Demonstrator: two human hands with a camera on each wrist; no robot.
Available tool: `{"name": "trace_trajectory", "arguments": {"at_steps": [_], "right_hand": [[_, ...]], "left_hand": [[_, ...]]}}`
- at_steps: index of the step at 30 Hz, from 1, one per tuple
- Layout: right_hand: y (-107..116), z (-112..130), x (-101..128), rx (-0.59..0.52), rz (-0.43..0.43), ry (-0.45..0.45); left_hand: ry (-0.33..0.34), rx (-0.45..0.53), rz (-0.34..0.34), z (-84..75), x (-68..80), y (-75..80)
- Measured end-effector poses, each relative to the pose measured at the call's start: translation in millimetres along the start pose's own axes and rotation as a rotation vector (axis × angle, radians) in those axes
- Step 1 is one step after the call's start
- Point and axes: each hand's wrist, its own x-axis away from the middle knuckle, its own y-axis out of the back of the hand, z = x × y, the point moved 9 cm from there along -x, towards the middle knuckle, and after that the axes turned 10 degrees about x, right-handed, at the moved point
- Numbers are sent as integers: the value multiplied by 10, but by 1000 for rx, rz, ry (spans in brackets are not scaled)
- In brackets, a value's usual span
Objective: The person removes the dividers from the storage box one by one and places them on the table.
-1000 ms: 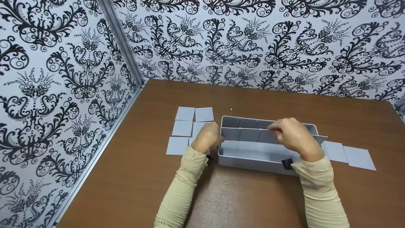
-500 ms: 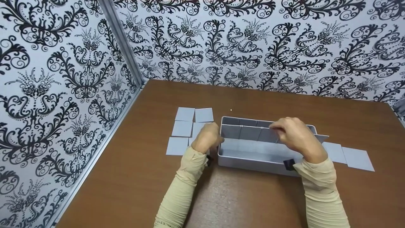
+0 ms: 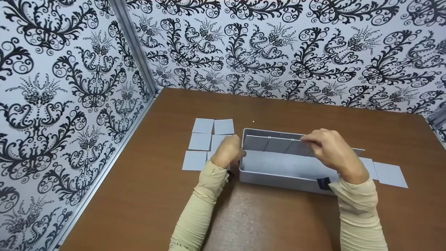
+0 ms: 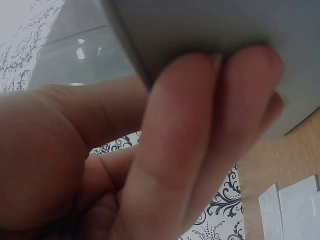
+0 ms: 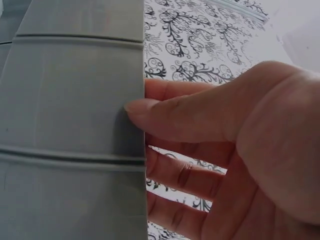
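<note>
A long grey box [image 3: 278, 182] with an open top stands on the table. My left hand [image 3: 228, 151] grips its left end wall, the thumb at the rim and several fingertips pressed against the outer side [image 4: 240, 25] in the left wrist view. Inside the box, near the back wall, a long grey divider [image 3: 278, 145] with upright slots stands tilted. My right hand [image 3: 329, 151] pinches the divider's top edge between thumb and fingers, clearly seen on the slotted panel [image 5: 70, 95] in the right wrist view. The divider's right end sticks out past the box, partly behind my hand.
Several flat grey square panels [image 3: 201, 142] lie in rows left of the box, some partly behind my left hand. More panels [image 3: 391, 174] lie to its right. Patterned walls [image 3: 264, 52] bound the brown table [image 3: 139, 195] at the back and left.
My right hand has moved slightly right with the divider. The divider's left end has come away from the box's left wall, and its right end sticks out further. The left hand stays in place.
</note>
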Motion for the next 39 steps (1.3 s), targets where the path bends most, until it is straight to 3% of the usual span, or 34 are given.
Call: {"name": "trace_trajectory", "arguments": {"at_steps": [7, 16, 28, 39], "right_hand": [[348, 71, 116, 24, -97, 37], [699, 0, 346, 122, -107, 31], [1259, -447, 953, 280, -116, -97], [1396, -1020, 1570, 298, -101, -291]], "left_hand": [[-21, 8, 17, -11, 1, -15], [-32, -15, 12, -12, -8, -11], [-43, -5, -5, -32, 15, -14], [-37, 9, 16, -35, 44, -20]]}}
